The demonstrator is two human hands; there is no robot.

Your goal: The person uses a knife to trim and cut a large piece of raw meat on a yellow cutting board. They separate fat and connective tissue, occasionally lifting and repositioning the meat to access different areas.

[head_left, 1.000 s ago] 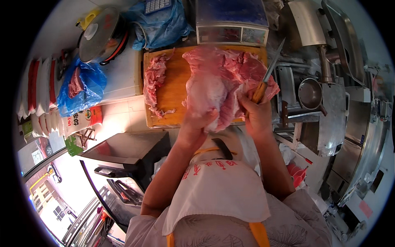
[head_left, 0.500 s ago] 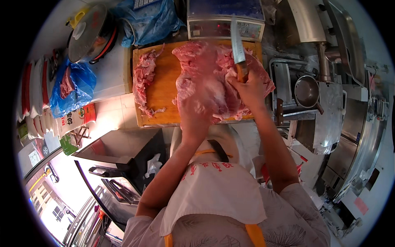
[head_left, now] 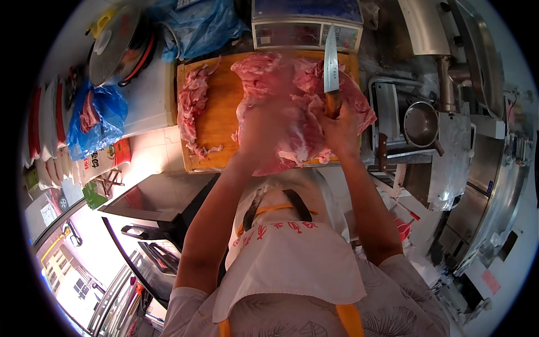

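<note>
A large slab of raw pink meat (head_left: 303,129) covers much of the wooden cutting board (head_left: 224,112), its lower edge overhanging the front. A strip of meat trimmings (head_left: 192,92) lies along the board's left side. My right hand (head_left: 339,126) grips the wooden handle of a knife (head_left: 330,70) over the right part of the meat, blade pointing away from me. My left hand (head_left: 261,135) is on the lower left of the meat; its fingers are smeared, so I cannot make out their shape.
A scale (head_left: 306,33) stands behind the board. At the left are a lidded pot (head_left: 115,48), blue bags (head_left: 208,33) and a bag holding meat (head_left: 104,132). At the right, a small saucepan (head_left: 421,123) sits among metal trays (head_left: 387,101) and steel equipment. Below left is a dark appliance (head_left: 154,196).
The knife has swung from tilted rightward to nearly upright in the picture. My left hand has shifted left on the meat, and part of the slab now hangs further over the front edge.
</note>
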